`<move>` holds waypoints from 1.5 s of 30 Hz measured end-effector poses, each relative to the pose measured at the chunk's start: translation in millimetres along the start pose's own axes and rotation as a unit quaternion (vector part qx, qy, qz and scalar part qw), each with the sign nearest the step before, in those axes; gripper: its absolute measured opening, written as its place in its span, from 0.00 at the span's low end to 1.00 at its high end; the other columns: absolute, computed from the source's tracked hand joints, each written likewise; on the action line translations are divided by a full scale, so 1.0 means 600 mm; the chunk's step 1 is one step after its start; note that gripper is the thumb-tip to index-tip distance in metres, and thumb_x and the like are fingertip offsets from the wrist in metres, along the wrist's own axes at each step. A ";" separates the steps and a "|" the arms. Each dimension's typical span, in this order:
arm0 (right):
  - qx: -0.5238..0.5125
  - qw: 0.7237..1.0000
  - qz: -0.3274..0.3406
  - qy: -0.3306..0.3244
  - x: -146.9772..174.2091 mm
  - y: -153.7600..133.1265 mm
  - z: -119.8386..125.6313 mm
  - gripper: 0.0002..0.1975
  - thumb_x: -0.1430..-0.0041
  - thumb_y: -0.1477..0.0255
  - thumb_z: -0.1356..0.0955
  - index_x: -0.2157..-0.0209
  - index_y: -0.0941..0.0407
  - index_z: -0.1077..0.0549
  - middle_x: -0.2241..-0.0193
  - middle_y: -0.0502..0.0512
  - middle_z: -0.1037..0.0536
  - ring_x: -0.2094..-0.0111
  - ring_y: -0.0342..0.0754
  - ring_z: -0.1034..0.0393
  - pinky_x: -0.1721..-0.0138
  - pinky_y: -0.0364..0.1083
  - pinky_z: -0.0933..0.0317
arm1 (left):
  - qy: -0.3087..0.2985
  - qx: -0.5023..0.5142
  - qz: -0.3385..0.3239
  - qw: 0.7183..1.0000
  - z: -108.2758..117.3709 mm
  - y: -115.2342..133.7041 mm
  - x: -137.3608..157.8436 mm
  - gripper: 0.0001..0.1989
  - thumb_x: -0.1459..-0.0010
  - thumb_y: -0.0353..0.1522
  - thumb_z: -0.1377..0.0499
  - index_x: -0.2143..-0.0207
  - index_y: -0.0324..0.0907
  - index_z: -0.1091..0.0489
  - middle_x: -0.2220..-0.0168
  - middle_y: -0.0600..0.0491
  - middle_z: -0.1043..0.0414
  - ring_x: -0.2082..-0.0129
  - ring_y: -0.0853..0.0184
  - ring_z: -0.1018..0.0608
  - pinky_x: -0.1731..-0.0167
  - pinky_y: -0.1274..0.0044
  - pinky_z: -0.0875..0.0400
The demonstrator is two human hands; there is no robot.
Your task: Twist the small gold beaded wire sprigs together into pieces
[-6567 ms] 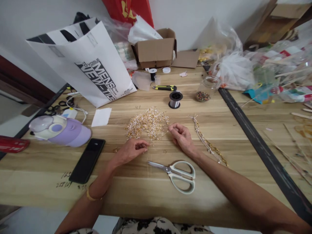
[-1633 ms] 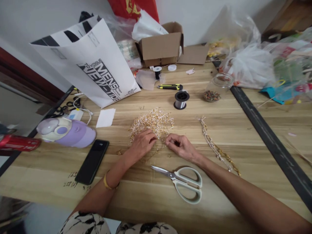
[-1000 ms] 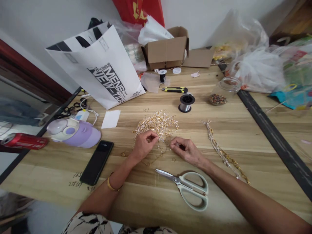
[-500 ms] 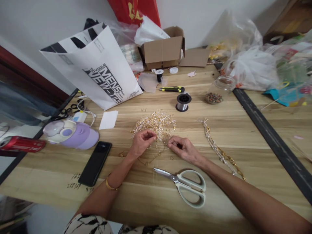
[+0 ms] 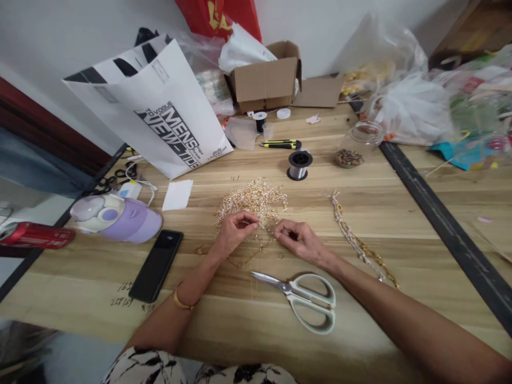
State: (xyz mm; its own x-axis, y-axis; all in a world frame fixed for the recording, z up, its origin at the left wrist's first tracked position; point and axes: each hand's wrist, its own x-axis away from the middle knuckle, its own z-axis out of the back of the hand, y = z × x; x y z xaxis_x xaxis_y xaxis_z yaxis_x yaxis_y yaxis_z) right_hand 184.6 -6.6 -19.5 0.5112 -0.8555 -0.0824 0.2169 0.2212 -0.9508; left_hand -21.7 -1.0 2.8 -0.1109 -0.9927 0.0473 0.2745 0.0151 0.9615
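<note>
A loose pile of small gold and clear beads (image 5: 252, 200) lies on the wooden table. At its near edge my left hand (image 5: 236, 232) pinches thumb and forefinger together; what they hold is too small to make out. My right hand (image 5: 298, 240) faces it from the right, also with fingers pinched, and its contents cannot be told either. A thin beaded strand (image 5: 250, 260) trails on the table below the hands. Scissors with pale handles (image 5: 298, 298) lie nearer to me, blades pointing left. Gold and silver chains (image 5: 358, 242) lie to the right of my right hand.
Behind the beads are a wire spool (image 5: 299, 165), a yellow-black utility knife (image 5: 280, 144) and a glass jar (image 5: 360, 144). On the left are a black phone (image 5: 156, 266), a purple bottle (image 5: 132, 218) and a white paper bag (image 5: 160, 117). A cardboard box (image 5: 266, 85) stands at the back.
The view has shifted very slightly. Both hands keep their pinched pose by the bead pile, with hardly any visible movement.
</note>
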 end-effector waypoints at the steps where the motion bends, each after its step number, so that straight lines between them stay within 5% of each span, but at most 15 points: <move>1: 0.001 1.000 0.002 0.001 0.000 0.000 0.000 0.10 0.41 0.68 0.36 0.72 0.59 0.32 0.81 0.45 0.36 0.79 0.39 0.47 0.77 0.41 0.54 | 0.001 0.000 -0.001 1.000 -0.001 0.001 0.001 0.06 0.54 0.31 0.36 0.72 0.37 0.25 0.72 0.52 0.25 0.71 0.69 0.25 0.68 0.79 0.31; 9: 0.017 1.000 0.005 0.007 0.000 0.003 -0.001 0.09 0.41 0.68 0.36 0.71 0.59 0.31 0.81 0.46 0.37 0.79 0.39 0.47 0.77 0.40 0.54 | 0.000 -0.024 -0.027 0.999 0.004 -0.008 -0.001 0.06 0.52 0.31 0.38 0.71 0.37 0.26 0.72 0.52 0.25 0.71 0.69 0.25 0.67 0.78 0.31; 13: 0.008 1.000 0.004 0.002 0.000 0.004 -0.001 0.09 0.41 0.68 0.36 0.72 0.59 0.32 0.82 0.45 0.38 0.80 0.39 0.47 0.77 0.40 0.54 | -0.055 -0.090 -0.085 0.991 0.015 -0.004 0.001 0.04 0.49 0.28 0.41 0.71 0.38 0.27 0.70 0.51 0.26 0.68 0.68 0.26 0.67 0.78 0.32; 19: 0.015 1.000 0.008 0.002 -0.001 0.007 -0.001 0.09 0.41 0.68 0.36 0.72 0.59 0.31 0.81 0.46 0.37 0.79 0.40 0.46 0.76 0.41 0.53 | -0.193 -0.227 -0.125 0.946 0.025 0.008 0.010 0.08 0.49 0.23 0.44 0.71 0.39 0.26 0.72 0.53 0.29 0.72 0.70 0.29 0.70 0.79 0.36; 26: 0.024 1.000 0.009 0.004 0.000 0.008 -0.001 0.10 0.41 0.68 0.37 0.71 0.59 0.31 0.81 0.46 0.38 0.78 0.40 0.46 0.76 0.40 0.53 | -0.202 -0.361 -0.179 0.893 0.008 0.016 0.023 0.10 0.45 0.22 0.47 0.70 0.38 0.26 0.70 0.51 0.31 0.69 0.68 0.29 0.66 0.77 0.36; 31: 0.033 0.999 0.012 0.005 0.000 0.006 0.000 0.10 0.41 0.67 0.37 0.71 0.59 0.31 0.82 0.46 0.38 0.78 0.40 0.47 0.77 0.40 0.54 | -0.145 -0.333 -0.164 0.917 0.003 0.009 0.018 0.08 0.45 0.24 0.45 0.69 0.38 0.26 0.70 0.51 0.30 0.69 0.68 0.28 0.67 0.77 0.35; 39: 0.030 1.000 0.004 0.010 -0.001 0.001 -0.001 0.10 0.41 0.68 0.37 0.72 0.59 0.31 0.82 0.46 0.38 0.79 0.40 0.47 0.77 0.40 0.55 | -0.046 -0.117 -0.079 0.989 -0.005 -0.008 0.009 0.03 0.50 0.28 0.40 0.70 0.37 0.27 0.71 0.51 0.25 0.70 0.69 0.24 0.68 0.78 0.30; 45: 0.024 1.000 0.002 0.004 0.000 0.004 0.000 0.10 0.41 0.68 0.37 0.71 0.59 0.31 0.81 0.46 0.36 0.79 0.40 0.46 0.77 0.40 0.53 | -0.038 -0.005 -0.011 0.999 -0.003 -0.015 0.004 0.10 0.53 0.31 0.36 0.67 0.36 0.25 0.70 0.50 0.23 0.70 0.69 0.23 0.67 0.78 0.28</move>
State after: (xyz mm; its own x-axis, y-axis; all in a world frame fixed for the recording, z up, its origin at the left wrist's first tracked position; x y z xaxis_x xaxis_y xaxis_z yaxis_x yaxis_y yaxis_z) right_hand 184.9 -5.9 -21.5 0.5054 -0.8582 -0.0896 0.2549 0.2478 -0.9347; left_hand -22.6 -3.9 -6.4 -0.1886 -0.9809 0.0470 0.2807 -0.0080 0.9598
